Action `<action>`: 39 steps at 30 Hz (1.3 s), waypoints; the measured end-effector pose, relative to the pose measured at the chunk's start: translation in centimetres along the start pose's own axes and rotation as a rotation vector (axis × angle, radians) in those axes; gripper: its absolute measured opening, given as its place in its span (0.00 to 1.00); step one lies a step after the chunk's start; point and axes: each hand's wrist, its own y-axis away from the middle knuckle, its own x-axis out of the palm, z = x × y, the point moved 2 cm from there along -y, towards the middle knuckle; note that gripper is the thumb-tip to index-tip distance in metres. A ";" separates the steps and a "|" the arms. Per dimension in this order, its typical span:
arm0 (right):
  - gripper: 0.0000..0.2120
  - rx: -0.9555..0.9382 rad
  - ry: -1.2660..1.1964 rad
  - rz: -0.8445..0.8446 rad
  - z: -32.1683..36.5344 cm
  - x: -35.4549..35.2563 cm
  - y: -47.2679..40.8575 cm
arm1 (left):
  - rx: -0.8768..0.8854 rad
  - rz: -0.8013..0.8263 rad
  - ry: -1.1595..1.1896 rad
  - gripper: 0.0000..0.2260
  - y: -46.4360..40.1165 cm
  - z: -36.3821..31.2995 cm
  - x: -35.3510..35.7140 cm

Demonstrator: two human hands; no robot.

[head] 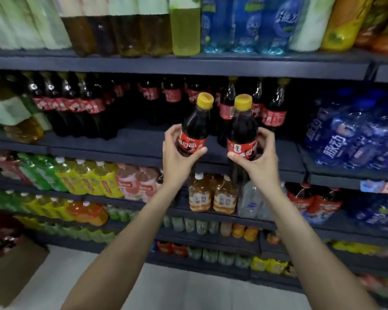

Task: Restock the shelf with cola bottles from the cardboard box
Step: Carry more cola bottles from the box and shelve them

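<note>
2 dark plastic cola bottles w/ yellow caps & red labels, both held up in front of the dark grey shelf (130, 142). Left hand (177, 153) grips the left bottle (194, 128), right hand (259, 157) grips the right bottle (242, 130); fingers curled round the labels, arms extended. Brown cardboard box (11, 274) on floor, lower left.

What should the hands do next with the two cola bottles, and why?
Probably push both bottles forward and set them down on the bare stretch of the cola shelf. The left hand grips one cola bottle and the right hand grips the other cola bottle, both upright in front of that shelf, with open space beside the shelved cola bottles.
</note>
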 end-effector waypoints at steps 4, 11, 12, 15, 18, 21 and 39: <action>0.36 0.014 0.086 -0.147 -0.6 2.3 -2.8 | 0.007 0.109 0.013 0.32 -5.0 2.0 1.5; 0.37 0.110 0.159 -0.407 -2.6 5.0 -5.9 | -0.125 0.105 0.094 0.34 -10.5 5.5 5.0; 0.37 0.123 0.182 -0.424 -2.9 5.3 -6.3 | -0.129 0.102 0.096 0.34 -11.1 5.7 5.5; 0.37 0.118 0.254 -0.481 -3.5 5.8 -7.2 | -0.140 0.099 0.112 0.35 -13.0 6.1 6.9; 0.37 0.125 0.347 -0.524 -3.9 6.1 -8.1 | -0.165 0.110 0.111 0.35 -14.6 6.6 8.0; 0.38 0.131 0.445 -0.512 -4.1 6.0 -8.6 | -0.133 0.122 0.112 0.36 -15.4 7.2 8.8; 0.41 0.265 0.507 -0.362 -6.4 6.2 -4.4 | -0.215 0.399 0.089 0.42 -9.4 5.1 6.6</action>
